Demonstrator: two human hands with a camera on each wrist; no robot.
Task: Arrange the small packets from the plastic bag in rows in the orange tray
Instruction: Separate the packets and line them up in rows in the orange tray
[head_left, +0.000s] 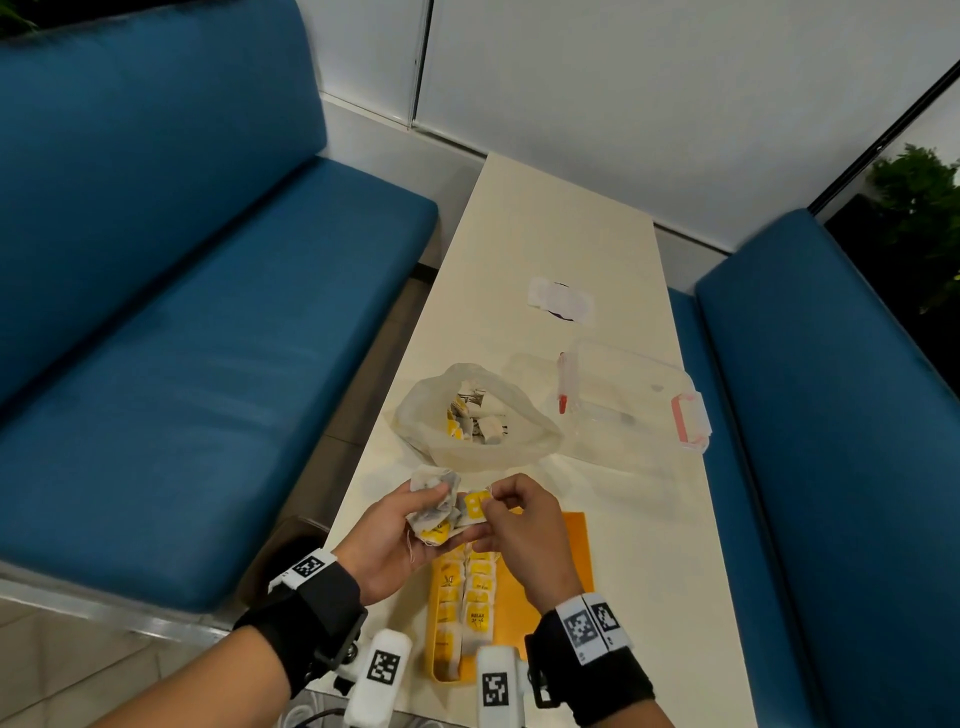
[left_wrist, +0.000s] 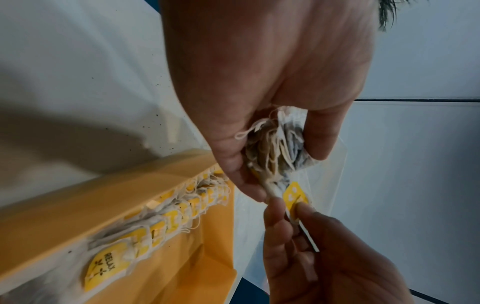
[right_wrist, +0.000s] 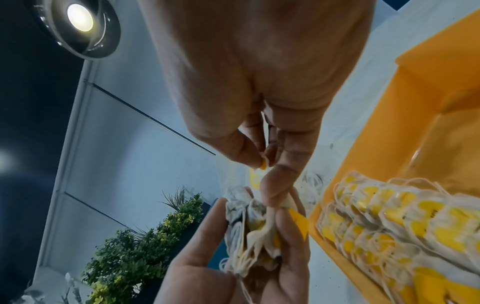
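While I am holding both hands above the near end of the table (head_left: 571, 249), my left hand (head_left: 387, 535) is curling its fingers round a crumpled bunch of packets (head_left: 434, 506), pale paper pouches with white strings and yellow tags. My right hand (head_left: 519, 525) is pinching one yellow tag (head_left: 475, 505) between thumb and forefinger at the edge of that bunch; the left wrist view is showing the tag (left_wrist: 294, 194) sticking out just above those fingertips (left_wrist: 276, 207). Below my hands the orange tray (head_left: 571, 561) is lying on the table, and along its left side two rows of packets (head_left: 465, 603) are sitting overlapped, yellow tags up, one reading RELAX. My hands are covering the far end of those rows. Beyond the tray the plastic bag (head_left: 514, 441) is standing open with more packets heaped inside. To its right a clear box with red clips (head_left: 631, 395) is resting, and farther off a small white wrapper (head_left: 561, 301). Blue benches (head_left: 208, 364) are flanking the table on both sides.
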